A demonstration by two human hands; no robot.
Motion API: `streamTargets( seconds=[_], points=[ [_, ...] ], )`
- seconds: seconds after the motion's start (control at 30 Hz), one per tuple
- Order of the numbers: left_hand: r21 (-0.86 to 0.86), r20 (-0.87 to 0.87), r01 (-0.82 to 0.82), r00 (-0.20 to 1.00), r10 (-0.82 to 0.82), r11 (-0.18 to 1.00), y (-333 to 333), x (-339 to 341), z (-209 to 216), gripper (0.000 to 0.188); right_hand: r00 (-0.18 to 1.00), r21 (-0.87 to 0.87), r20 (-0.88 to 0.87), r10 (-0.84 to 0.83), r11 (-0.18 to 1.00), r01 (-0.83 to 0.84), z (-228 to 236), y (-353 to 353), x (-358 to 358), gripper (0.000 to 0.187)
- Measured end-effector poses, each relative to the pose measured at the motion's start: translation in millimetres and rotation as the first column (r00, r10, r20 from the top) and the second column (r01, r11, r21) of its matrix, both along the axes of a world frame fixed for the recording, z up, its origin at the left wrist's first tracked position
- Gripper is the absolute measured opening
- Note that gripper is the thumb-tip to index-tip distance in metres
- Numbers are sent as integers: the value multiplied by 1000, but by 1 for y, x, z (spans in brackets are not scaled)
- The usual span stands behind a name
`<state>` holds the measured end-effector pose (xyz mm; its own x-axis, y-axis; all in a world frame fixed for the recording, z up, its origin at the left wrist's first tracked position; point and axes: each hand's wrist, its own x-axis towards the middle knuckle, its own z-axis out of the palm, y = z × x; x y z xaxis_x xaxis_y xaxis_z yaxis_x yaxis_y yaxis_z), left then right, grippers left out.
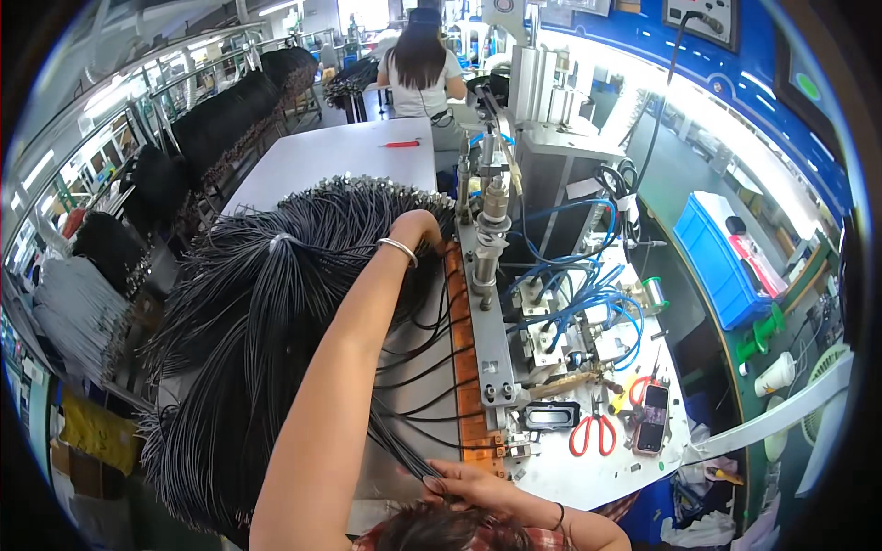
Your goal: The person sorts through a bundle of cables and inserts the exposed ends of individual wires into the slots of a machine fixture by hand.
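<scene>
My left arm stretches far forward over the table. My left hand (421,227), below a silver bangle, bends down at the far end of an orange fixture strip (464,367), beside the cable pile; its fingertips are hidden. Close to me, my right hand (473,487) is closed around a bunch of black cables (404,452) near the strip's near end. Several single black cables (427,369) run from the pile to the strip, spaced along it. A huge pile of black cables (303,312), tied at one spot, covers the left of the table.
A metal press (487,275) with blue air hoses (588,298) stands right of the strip. Red-handled scissors (593,436), a phone (651,418) and a solder spool (654,294) lie farther right. A red pen-like tool (401,144) rests on the white table; a person (421,73) sits beyond.
</scene>
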<state>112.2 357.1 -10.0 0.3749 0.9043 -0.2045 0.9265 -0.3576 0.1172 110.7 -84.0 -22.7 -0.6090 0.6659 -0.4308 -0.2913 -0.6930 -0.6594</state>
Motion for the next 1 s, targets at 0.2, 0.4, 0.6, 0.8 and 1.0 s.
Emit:
streamTargets(
  seconds=[0.2, 0.4, 0.6, 0.8, 1.0],
  points=[
    [195, 103, -68, 993, 49, 978, -1, -7, 11, 35, 995, 62, -66, -79, 995, 83, -14, 0, 3, 41],
    [714, 140, -145, 988, 63, 685, 83, -111, 39, 27, 999, 76, -33, -19, 997, 22, -8, 2, -2, 49],
    [616, -212, -9, 961, 176, 788, 53, -57, 26, 59, 980, -139, -59, -188, 974, 178, -4, 10, 1, 39],
    [399, -223, 453, 891, -395, 797, -29, -74, 109, 56, 985, -311, 110, -133, 937, 161, 42, -2, -1, 34],
    [45, 153, 970, 229, -962, 238, -258, -123, 95, 26, 920, -166, -331, -210, 973, 163, -4, -17, 29, 33]
  ],
)
